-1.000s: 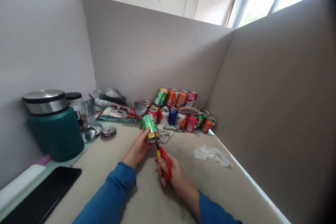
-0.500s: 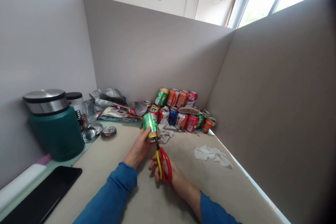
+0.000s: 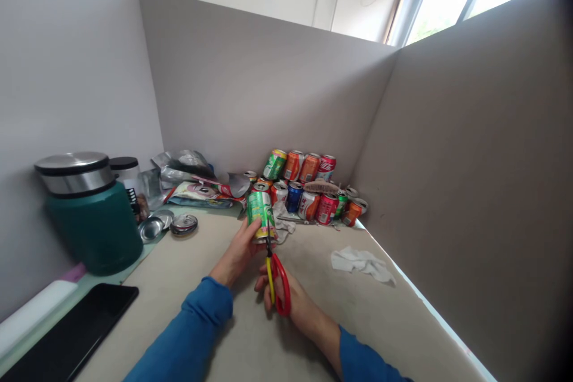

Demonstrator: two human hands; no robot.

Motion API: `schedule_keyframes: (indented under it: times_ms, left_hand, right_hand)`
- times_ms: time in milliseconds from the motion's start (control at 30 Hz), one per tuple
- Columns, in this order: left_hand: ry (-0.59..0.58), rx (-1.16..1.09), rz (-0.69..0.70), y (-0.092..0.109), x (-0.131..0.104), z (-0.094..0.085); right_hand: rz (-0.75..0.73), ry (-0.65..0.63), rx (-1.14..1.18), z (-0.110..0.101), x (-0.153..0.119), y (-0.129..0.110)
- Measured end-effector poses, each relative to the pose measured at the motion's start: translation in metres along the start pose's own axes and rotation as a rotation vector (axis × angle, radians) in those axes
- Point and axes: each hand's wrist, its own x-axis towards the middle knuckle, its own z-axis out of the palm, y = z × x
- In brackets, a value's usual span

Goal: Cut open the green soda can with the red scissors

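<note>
Near the centre of the frame, a green can was held over the table by the left grip, which was closed about its lower left side. A pair of scissors was held just below by the right grip; the fingers were loosely curled at the red and yellow handles, which were parted slightly. The blades were pointed upward at the can's lower right part; how deep they were set could not be told. Stacked cans were ranged behind, before the grey partition. A crumpled white cloth was seen at the centre right, and a teal container at the far left.
</note>
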Motion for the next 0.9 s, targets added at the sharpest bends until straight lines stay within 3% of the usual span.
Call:
schedule_keyframes:
  times_ms: [200, 567, 900]
  left_hand:
    - [0.008, 0.022, 0.018, -0.004, 0.0, 0.002]
    - [0.042, -0.043, 0.089, 0.0, -0.001, 0.005]
    - [-0.028, -0.136, 0.017, -0.004, 0.001, 0.001]
  right_hand:
    - [0.021, 0.115, -0.108, 0.003, -0.001, -0.001]
    - [0.047, 0.154, -0.225, 0.013, -0.007, -0.017]
    - [-0.105, 0.185, -0.551, 0.01, -0.015, -0.017]
